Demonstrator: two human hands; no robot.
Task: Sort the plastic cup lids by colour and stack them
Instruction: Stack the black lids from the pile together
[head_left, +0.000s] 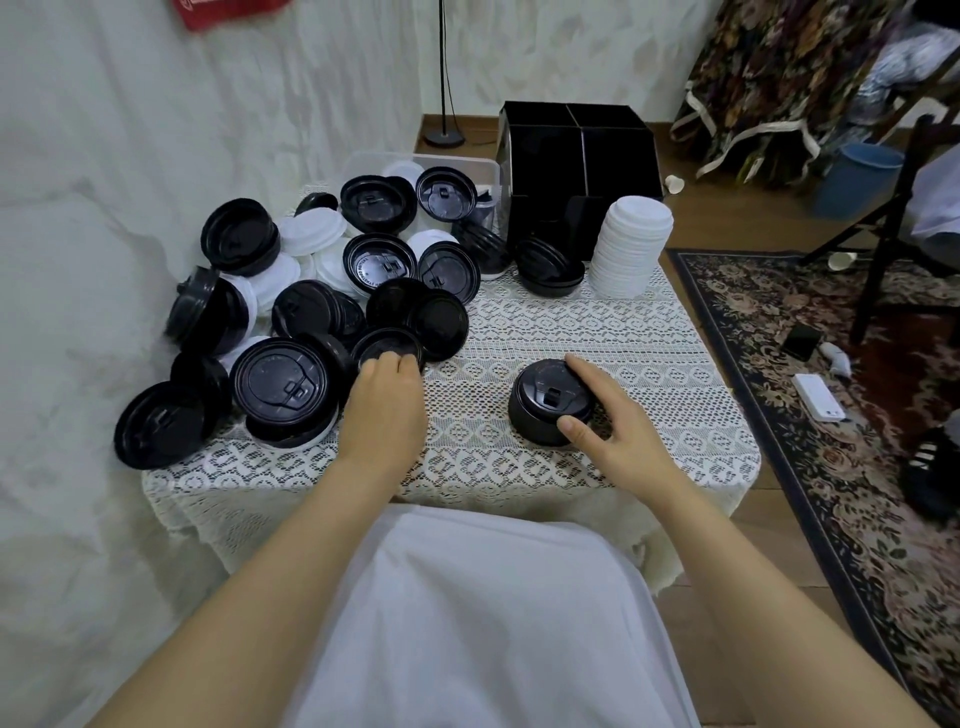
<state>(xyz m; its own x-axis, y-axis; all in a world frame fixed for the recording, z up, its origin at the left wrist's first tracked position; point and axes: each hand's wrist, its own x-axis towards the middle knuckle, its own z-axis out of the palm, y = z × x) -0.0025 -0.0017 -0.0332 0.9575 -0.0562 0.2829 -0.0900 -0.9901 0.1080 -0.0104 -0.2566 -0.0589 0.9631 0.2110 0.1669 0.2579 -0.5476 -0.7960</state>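
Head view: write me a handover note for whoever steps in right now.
Left hand: fingers curled over a loose black lid at the edge of the mixed pile.
Right hand: grips the short black stack at front centre.
Done: tall white stack by the black organiser; a second black stack beside it.
Left: the mixed pile's black and white lids, unsorted.

Left hand (387, 402) covers near rim of one black lid (387, 342); grip unclear. Right hand (610, 418) hides right flank of stack (545, 410). White lids (311, 234) mostly buried under black ones. Lid lettering (366, 265) too small to read. Red item (223, 13) cut by top edge.
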